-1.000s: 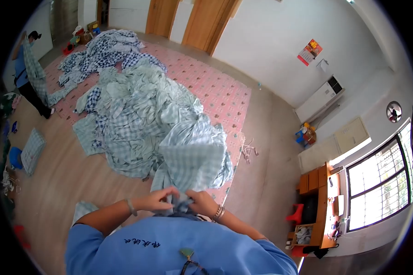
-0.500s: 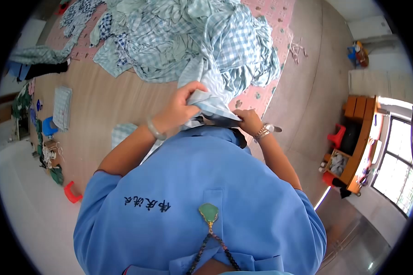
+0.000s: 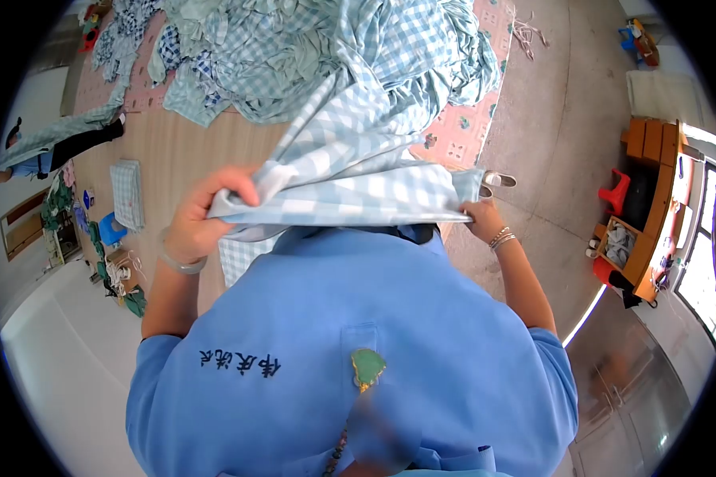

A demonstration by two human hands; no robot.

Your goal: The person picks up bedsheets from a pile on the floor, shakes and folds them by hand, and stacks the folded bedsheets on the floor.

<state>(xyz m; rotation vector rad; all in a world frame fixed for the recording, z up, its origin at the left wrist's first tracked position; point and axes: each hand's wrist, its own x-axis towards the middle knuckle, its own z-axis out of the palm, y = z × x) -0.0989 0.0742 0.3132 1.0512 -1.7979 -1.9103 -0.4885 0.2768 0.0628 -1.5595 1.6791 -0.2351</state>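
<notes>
A light blue and white gingham cloth, perhaps a sheet, is stretched between both hands just in front of my blue shirt. My left hand grips its left corner, with the fingers curled over the fabric. At the other end of the taut edge, my right hand pinches the right corner. The far part of the cloth runs up into a large heap of checked cloths. Another gingham piece lies on the table below my left forearm, partly hidden.
The wooden table carries a pink patterned cover and a folded checked cloth. At far left a person is beside a long cloth. A brown desk and red stool stand at right.
My hands have moved apart, the left one outward to the left and the right one to the right. The bunched cloth edge is now spread wide and pulled straight between them.
</notes>
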